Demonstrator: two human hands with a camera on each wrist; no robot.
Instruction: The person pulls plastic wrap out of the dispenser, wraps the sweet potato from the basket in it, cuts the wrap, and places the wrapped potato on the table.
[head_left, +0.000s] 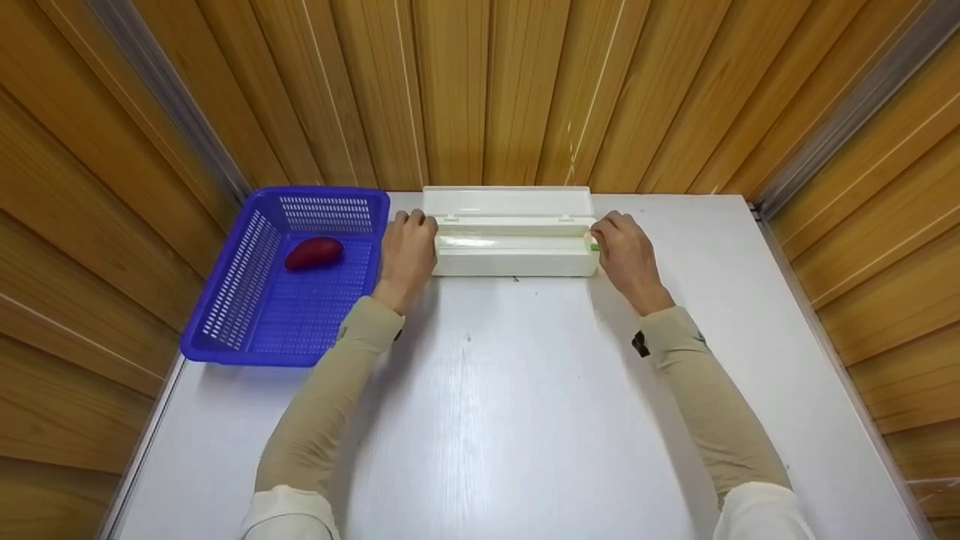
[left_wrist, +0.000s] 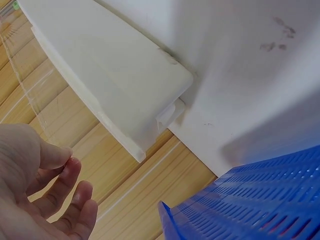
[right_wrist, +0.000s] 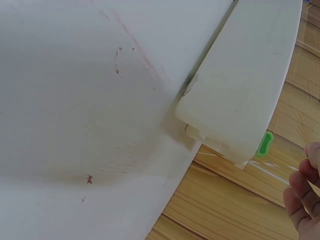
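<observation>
A white cling film dispenser box (head_left: 517,264) lies at the table's back with its lid (head_left: 507,201) raised and a roll inside. In the left wrist view, a clear sheet of cling film (left_wrist: 37,95) stretches beside the box. My left hand (head_left: 409,251) pinches the film's edge between thumb and index finger at the box's left end. At the right end, my right hand (head_left: 628,251) also pinches the film, its fingertips partly cut off by the right wrist view's edge. A small green slider (right_wrist: 265,144) sits on the box near that hand.
To the left of my left hand stands a blue plastic basket (head_left: 193,337) holding a dark red, sweet-potato-like item (head_left: 313,254). The white table (head_left: 487,420) meets wood-panelled walls (head_left: 517,90) at the back and sides.
</observation>
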